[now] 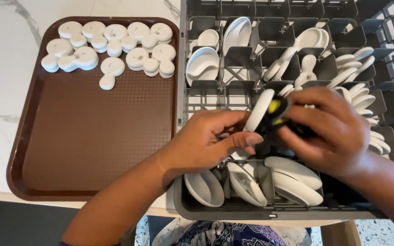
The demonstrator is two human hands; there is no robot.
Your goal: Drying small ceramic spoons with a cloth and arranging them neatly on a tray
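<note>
Dish, white and oval, stands on edge over the rack, pinched at its lower rim by the left hand so its face is open to the right hand. That hand is closed around a black-and-yellow thing, perhaps a scrubber, pressed to the dish. More dishes sit in the rack's slots. Left, a brown tray on the table carries small white rests.
</note>
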